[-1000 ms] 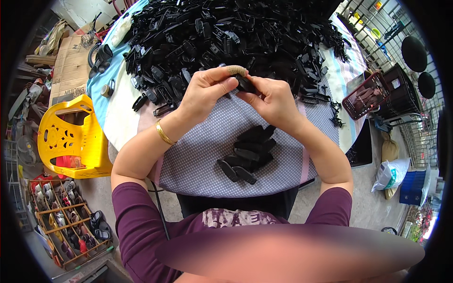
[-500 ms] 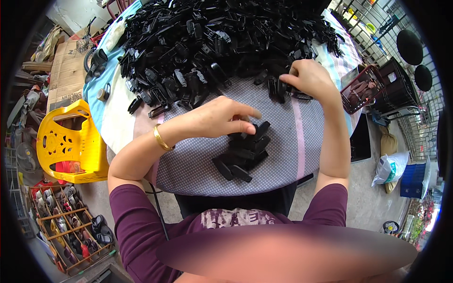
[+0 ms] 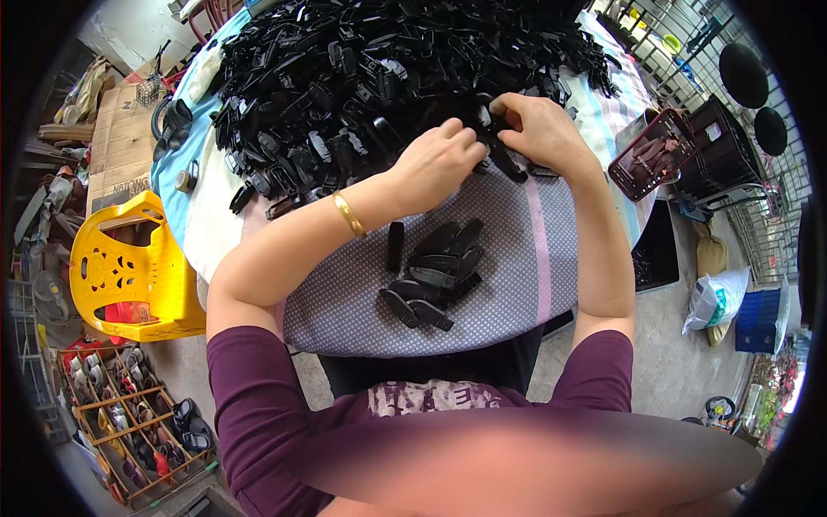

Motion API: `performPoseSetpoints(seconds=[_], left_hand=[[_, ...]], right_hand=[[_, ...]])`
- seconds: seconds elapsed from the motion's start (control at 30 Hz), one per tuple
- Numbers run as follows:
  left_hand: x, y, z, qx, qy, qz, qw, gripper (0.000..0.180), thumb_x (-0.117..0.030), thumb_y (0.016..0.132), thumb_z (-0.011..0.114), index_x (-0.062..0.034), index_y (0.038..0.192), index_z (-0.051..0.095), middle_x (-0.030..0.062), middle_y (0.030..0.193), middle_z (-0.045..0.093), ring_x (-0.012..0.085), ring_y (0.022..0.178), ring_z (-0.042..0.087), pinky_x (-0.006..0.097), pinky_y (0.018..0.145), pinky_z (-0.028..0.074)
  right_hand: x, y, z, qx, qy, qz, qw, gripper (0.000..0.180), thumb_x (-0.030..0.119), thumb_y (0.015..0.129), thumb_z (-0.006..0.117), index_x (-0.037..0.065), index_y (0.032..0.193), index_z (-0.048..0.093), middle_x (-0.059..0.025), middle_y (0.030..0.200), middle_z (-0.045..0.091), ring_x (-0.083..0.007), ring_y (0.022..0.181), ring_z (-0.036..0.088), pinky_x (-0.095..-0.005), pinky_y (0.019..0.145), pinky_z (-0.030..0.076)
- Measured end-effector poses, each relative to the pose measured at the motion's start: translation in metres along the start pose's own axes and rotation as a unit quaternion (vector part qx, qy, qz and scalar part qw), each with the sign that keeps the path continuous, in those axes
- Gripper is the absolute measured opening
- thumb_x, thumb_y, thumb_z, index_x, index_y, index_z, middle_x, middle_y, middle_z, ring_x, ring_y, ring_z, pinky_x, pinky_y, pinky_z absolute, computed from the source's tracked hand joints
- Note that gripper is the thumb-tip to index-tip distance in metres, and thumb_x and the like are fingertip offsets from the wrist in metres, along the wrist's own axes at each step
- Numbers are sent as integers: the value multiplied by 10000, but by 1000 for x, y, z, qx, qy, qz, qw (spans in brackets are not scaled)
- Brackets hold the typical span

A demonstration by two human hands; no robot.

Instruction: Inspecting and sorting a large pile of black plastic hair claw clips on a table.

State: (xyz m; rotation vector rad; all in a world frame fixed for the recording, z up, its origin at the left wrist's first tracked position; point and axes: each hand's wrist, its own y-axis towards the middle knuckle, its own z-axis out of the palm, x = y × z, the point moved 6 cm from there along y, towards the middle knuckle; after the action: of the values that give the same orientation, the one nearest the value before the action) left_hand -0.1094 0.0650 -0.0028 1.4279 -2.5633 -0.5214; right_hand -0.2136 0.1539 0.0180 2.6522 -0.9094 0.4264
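A big heap of small black plastic pieces, shaped like clips or caps, covers the far part of the cloth-covered table. At its near edge my right hand has thumb and forefinger closed around a black piece. Beside it my left hand, a gold bracelet on its wrist, has its fingers curled at the heap's edge. Whatever its fingertips hold is hidden. Closer to me lies a small cluster of elongated black pieces, with a single upright-lying piece at its left.
A phone with a lit screen stands at the table's right edge. At the left are a yellow plastic chair, a round jar-like item and a rack of shoes. On the right floor sit a white sack and a blue crate.
My left hand has moved from the near cluster up and away to the heap, beside my right hand. The cluster is now uncovered, with a separate piece at its left.
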Motion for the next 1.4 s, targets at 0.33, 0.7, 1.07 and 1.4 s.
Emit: performPoseSetpoints(seconds=[0.33, 0.7, 1.07, 1.4], left_hand=[[-4, -36, -16, -53, -69, -19, 996, 284, -91, 717, 662, -44, 980, 564, 92, 968, 538, 232, 866, 542, 326, 794, 471], [53, -57, -18, -73, -644, -382, 659, 204, -86, 874, 566, 33, 1033, 617, 98, 1012, 614, 102, 678, 603, 214, 641, 508], [58, -63, -14, -146, -691, -307, 638, 321, -45, 871, 575, -8, 1189, 555, 26, 966, 617, 71, 802, 558, 200, 719, 481], [55, -60, -20, -180, -624, -303, 697, 313, -57, 870, 583, -37, 1183, 582, -24, 920, 620, 30, 736, 500, 163, 691, 438]], right_hand=[[30, -13, 9, 70, -188, 17, 979, 231, 256, 690, 709, 41, 758, 662, -111, 712, 646, -283, 716, 632, -374, 668, 499], [66, -10, -4, -168, 141, -212, 952, 151, 39, 817, 594, -30, 947, 624, -150, 811, 633, -253, 691, 625, -297, 615, 496], [82, -18, 3, -214, 203, -201, 934, 132, 12, 796, 620, -48, 914, 631, -128, 769, 623, -214, 653, 608, -271, 588, 486], [84, -21, 3, -234, 168, -209, 934, 127, 21, 789, 630, -44, 899, 634, -130, 758, 618, -230, 628, 605, -279, 555, 479]])
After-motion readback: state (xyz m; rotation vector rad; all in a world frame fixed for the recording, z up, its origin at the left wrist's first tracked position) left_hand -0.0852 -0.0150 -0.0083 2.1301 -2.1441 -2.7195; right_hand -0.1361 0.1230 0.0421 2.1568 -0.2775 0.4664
